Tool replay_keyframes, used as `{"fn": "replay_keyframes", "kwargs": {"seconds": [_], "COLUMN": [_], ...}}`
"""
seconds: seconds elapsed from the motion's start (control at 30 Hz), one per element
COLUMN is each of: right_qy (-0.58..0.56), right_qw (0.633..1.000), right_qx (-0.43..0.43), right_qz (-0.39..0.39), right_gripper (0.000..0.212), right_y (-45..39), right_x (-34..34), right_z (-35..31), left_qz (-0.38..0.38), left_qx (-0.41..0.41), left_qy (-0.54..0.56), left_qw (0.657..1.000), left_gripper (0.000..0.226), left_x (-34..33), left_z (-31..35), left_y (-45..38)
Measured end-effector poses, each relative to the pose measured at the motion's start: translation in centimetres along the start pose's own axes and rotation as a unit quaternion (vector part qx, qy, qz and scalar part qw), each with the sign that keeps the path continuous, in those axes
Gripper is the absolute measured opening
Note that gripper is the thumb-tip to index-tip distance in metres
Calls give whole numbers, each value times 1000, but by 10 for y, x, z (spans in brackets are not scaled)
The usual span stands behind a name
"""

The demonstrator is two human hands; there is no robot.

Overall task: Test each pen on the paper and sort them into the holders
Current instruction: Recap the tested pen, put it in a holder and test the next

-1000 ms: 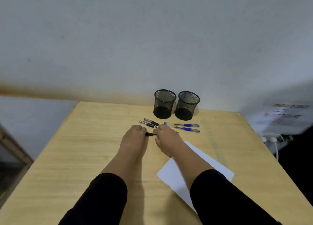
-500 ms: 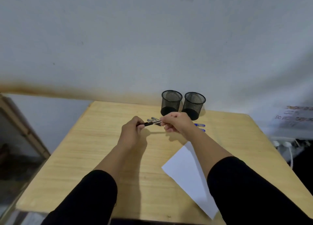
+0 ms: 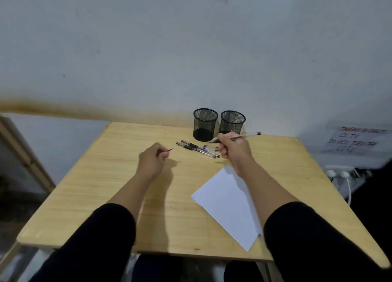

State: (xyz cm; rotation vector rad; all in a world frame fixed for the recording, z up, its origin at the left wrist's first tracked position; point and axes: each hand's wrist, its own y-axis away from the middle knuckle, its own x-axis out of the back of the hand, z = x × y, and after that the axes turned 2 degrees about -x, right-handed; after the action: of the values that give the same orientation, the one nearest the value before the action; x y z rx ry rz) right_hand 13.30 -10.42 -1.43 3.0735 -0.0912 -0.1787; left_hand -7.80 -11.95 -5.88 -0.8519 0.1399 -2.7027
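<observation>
My right hand grips a clear pen with its bare tip pointing left, raised above the table in front of the right mesh holder. My left hand pinches the pen's black cap, held apart from the pen. Two black mesh holders stand at the back of the table, the left holder beside the right one. Several more pens lie on the wood just in front of the holders. A white sheet of paper lies at the right, under my right forearm.
The wooden table ends at a wall behind the holders. A power strip with white plugs and a paper sign are off the table's right side. A wooden frame leans at the left.
The pen was lifted off the table and my hands pulled apart: the cap came off in my left hand and the pen stayed in my right. The view also shifted.
</observation>
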Motion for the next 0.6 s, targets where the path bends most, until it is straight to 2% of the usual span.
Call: {"fn": "replay_keyframes", "kwargs": {"seconds": [0.07,0.13,0.27,0.4,0.5,0.6], "right_qy": [-16,-12,1,16,26,41], "right_qw": [1000,999,997,995,994,993], "right_qx": [-13,-33,-63,-92,-103,-99], "right_qz": [3,-11,-36,-47,-32,-39], "right_gripper": [24,20,16,12,15,6], "right_y": [-3,-2,8,17,20,26], "right_x": [24,31,11,9,13,18], "right_z": [-11,-14,0,16,24,35], "left_qz": [-8,-30,-67,-85,-81,-68], "left_qx": [21,5,-46,-52,-52,-96], "left_qy": [-43,-57,-45,-105,-115,-98], "left_qw": [999,998,996,989,989,988], "left_gripper": [6,5,5,13,21,26], "left_x": [14,12,-27,-58,-62,-55], "left_z": [-17,-17,-3,-9,-14,-9], "left_y": [0,2,12,15,16,29]}}
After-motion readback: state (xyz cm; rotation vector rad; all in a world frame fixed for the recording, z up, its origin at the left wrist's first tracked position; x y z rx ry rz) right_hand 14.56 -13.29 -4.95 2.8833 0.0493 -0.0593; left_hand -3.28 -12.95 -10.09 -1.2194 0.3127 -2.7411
